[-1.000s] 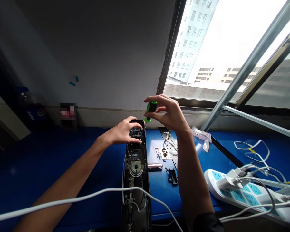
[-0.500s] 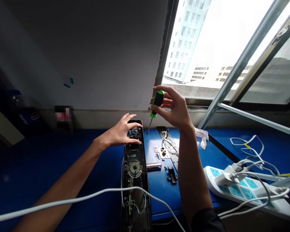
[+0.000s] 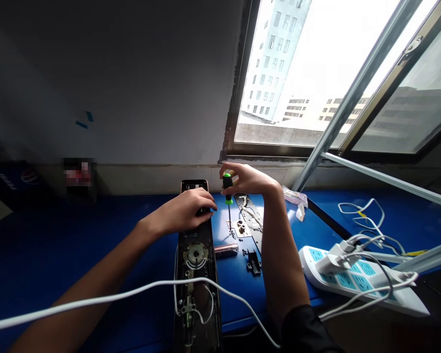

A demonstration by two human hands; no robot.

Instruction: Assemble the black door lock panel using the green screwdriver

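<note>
A long black smart door lock housing [image 3: 196, 304], its back open on a round metal mechanism [image 3: 196, 255] and parts below it, lies lengthwise before me. My left hand [image 3: 189, 208] grips its upper part, fingers and thumb bent toward the right edge, covering most of the circuit board there. My right hand [image 3: 242, 179] pinches the green and black handle of a screwdriver [image 3: 228, 189], held almost upright. The shaft points down, its tip by a cluster of small dark screws [image 3: 232, 235]. Beside them is a metal plate with a black round part [image 3: 241, 228].
A white cable [image 3: 132, 293] crosses over the housing. To the right lie a pinkish cylinder [image 3: 226, 250], a black plastic bracket [image 3: 254, 263] and a long perforated plate [image 3: 255, 229]. A power strip [image 3: 338, 279] with plugs and a metal frame [image 3: 327, 132] stand farther right.
My right hand has lowered the screwdriver from above the blue table to the small screws. The left hand's spread fingers have closed down over the housing. The view has shifted slightly.
</note>
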